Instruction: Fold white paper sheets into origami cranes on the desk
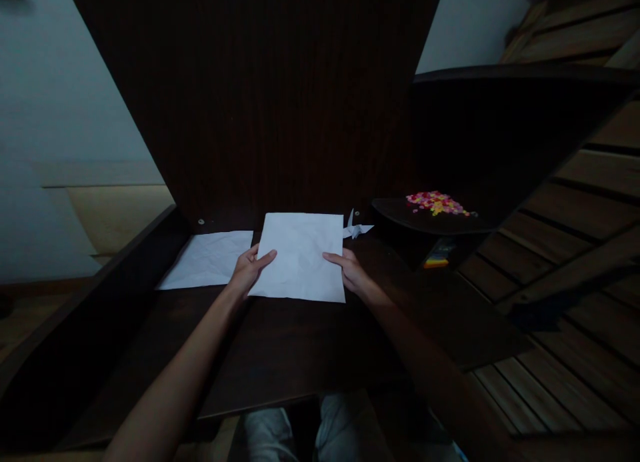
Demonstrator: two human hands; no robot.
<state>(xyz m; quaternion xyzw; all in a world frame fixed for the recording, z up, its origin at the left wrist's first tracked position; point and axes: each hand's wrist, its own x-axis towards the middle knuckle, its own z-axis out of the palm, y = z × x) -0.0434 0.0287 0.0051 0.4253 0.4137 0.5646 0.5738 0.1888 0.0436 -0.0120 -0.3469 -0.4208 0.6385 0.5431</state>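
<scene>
Dim light covers a dark wooden desk (295, 355) with an upright back panel (265, 102). One white sheet (300, 262) is held over the middle of the desk, before the panel; its surface shows faint creases, and whether its far edge touches the desk cannot be told. The left hand (246, 270) grips the sheet's left edge, thumb on the upper face. The right hand (354, 273) grips the right edge in the same manner, thumb pointing inward; its fingers are mostly hidden beneath. Both hands are clamped on the paper and stand apart, its width between them.

Just beyond the right edge, a folded paper figure (356, 231) with pointed ends lies on the desk, partly covered in this view. To the left, a second sheet (205, 259), wrinkled, lies flat behind the left hand. Farther right, a low corner shelf (393, 212) bears a loose spread of small pieces (436, 203) in pink, red and yellow; a yellow-orange item (436, 263) sits below it. Outermost are wooden slats (545, 202) at right and a pale wall (60, 115) at left
</scene>
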